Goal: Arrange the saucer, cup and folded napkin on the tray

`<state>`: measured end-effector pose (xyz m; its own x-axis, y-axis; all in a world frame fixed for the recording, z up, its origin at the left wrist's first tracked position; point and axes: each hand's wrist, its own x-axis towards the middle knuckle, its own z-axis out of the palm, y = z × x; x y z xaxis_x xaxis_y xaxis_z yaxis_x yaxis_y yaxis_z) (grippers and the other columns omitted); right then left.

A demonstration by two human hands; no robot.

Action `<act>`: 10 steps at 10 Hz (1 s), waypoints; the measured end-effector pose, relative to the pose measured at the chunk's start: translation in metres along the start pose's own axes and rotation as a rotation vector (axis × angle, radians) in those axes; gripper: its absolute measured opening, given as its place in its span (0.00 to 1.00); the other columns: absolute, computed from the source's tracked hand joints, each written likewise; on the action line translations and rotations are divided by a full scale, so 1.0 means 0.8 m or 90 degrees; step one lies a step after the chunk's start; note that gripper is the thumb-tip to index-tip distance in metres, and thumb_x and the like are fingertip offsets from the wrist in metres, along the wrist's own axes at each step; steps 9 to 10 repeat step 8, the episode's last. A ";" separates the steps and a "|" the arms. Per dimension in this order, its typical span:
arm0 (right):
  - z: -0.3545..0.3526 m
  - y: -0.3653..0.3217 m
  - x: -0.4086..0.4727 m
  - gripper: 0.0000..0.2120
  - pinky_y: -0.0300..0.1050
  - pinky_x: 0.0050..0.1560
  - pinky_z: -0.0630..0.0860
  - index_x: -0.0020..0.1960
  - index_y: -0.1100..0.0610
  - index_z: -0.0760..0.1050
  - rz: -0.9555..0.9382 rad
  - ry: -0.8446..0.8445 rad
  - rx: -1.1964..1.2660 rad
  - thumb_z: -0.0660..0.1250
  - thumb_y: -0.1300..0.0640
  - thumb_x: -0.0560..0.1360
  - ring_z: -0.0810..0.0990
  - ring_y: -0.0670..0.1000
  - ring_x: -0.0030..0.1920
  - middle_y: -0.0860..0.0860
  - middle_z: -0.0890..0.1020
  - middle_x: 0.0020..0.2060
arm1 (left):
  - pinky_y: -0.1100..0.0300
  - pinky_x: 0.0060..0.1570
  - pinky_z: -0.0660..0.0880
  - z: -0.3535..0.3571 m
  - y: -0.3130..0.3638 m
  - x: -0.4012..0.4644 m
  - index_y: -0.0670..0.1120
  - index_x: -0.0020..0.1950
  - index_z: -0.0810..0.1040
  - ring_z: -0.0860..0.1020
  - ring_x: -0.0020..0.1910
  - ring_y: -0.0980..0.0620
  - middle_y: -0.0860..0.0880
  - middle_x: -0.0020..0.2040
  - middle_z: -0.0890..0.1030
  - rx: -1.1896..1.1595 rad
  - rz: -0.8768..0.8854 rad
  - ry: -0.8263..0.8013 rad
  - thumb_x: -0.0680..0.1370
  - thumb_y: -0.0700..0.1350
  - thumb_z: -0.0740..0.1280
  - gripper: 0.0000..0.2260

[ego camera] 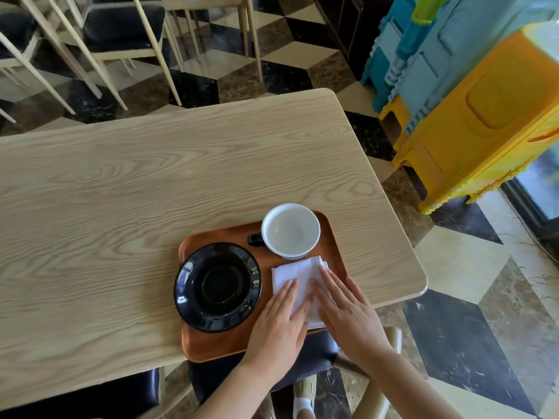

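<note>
Napkin [298,279] near half hidden under left hand [279,325] and right hand [348,313], fingers flat, gripping nothing; tray [211,346] right side. Saucer [217,287] left, cup [290,230] far-right corner.

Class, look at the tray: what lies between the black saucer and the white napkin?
Nothing: in the head view a bare strip of tray separates the saucer from the napkin.

A café or dining room: rows of pale-framed chairs [121,34] with dark seats, a chequered marble floor [453,267], a wooden tabletop [151,192].
</note>
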<state>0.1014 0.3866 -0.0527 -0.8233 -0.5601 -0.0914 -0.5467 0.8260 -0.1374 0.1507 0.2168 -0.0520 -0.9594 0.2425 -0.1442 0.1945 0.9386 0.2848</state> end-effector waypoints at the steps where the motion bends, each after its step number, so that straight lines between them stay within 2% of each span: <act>1: 0.002 -0.007 0.002 0.23 0.48 0.69 0.50 0.67 0.55 0.66 -0.013 0.002 -0.009 0.52 0.52 0.74 0.58 0.51 0.72 0.55 0.64 0.71 | 0.54 0.67 0.61 -0.001 -0.004 -0.006 0.51 0.67 0.72 0.66 0.70 0.47 0.43 0.70 0.70 0.001 -0.011 -0.001 0.77 0.51 0.52 0.20; 2: 0.003 -0.008 0.002 0.23 0.47 0.70 0.48 0.67 0.55 0.67 -0.010 0.009 -0.001 0.52 0.52 0.74 0.59 0.51 0.71 0.55 0.66 0.70 | 0.53 0.67 0.61 0.000 -0.004 -0.007 0.51 0.68 0.71 0.66 0.70 0.47 0.43 0.70 0.70 -0.005 -0.014 -0.012 0.78 0.51 0.52 0.20; 3: -0.001 -0.009 0.002 0.22 0.48 0.69 0.56 0.66 0.55 0.69 -0.010 0.007 -0.005 0.53 0.52 0.73 0.63 0.51 0.70 0.55 0.68 0.69 | 0.53 0.66 0.62 -0.003 -0.002 -0.006 0.51 0.68 0.70 0.66 0.70 0.47 0.43 0.70 0.70 -0.016 -0.017 -0.032 0.77 0.51 0.51 0.21; 4: -0.010 -0.012 0.005 0.21 0.51 0.63 0.71 0.63 0.54 0.73 -0.006 0.002 -0.013 0.66 0.52 0.71 0.71 0.52 0.66 0.55 0.73 0.66 | 0.56 0.64 0.64 -0.010 -0.003 -0.006 0.51 0.68 0.70 0.68 0.69 0.47 0.43 0.70 0.71 0.008 -0.009 -0.042 0.77 0.52 0.52 0.21; 5: -0.048 -0.018 0.017 0.22 0.51 0.57 0.75 0.60 0.52 0.75 0.018 -0.043 -0.010 0.72 0.50 0.67 0.77 0.52 0.60 0.52 0.79 0.61 | 0.54 0.68 0.63 -0.040 -0.003 0.001 0.48 0.72 0.62 0.61 0.73 0.46 0.43 0.74 0.62 0.033 0.002 -0.109 0.79 0.51 0.55 0.22; 6: -0.108 -0.022 0.036 0.16 0.48 0.60 0.69 0.62 0.52 0.71 0.050 -0.092 0.062 0.61 0.50 0.75 0.76 0.54 0.59 0.51 0.79 0.58 | 0.51 0.59 0.71 -0.096 -0.002 0.015 0.45 0.68 0.67 0.70 0.65 0.42 0.41 0.68 0.70 0.036 -0.001 -0.128 0.80 0.50 0.54 0.18; 7: -0.183 -0.025 0.057 0.13 0.47 0.51 0.71 0.56 0.51 0.72 0.104 -0.146 0.129 0.59 0.49 0.74 0.77 0.55 0.54 0.50 0.80 0.54 | 0.52 0.44 0.74 -0.163 -0.010 0.039 0.43 0.55 0.73 0.77 0.53 0.41 0.43 0.54 0.78 0.036 0.000 -0.138 0.78 0.49 0.56 0.13; 8: -0.255 -0.028 0.077 0.14 0.48 0.53 0.73 0.54 0.53 0.74 0.099 -0.228 0.122 0.60 0.47 0.74 0.76 0.54 0.56 0.52 0.79 0.55 | 0.54 0.46 0.75 -0.233 -0.021 0.067 0.42 0.51 0.77 0.78 0.50 0.41 0.42 0.51 0.81 0.005 0.009 -0.221 0.76 0.47 0.59 0.12; 10: -0.255 -0.028 0.077 0.14 0.48 0.53 0.73 0.54 0.53 0.74 0.099 -0.228 0.122 0.60 0.47 0.74 0.76 0.54 0.56 0.52 0.79 0.55 | 0.54 0.46 0.75 -0.233 -0.021 0.067 0.42 0.51 0.77 0.78 0.50 0.41 0.42 0.51 0.81 0.005 0.009 -0.221 0.76 0.47 0.59 0.12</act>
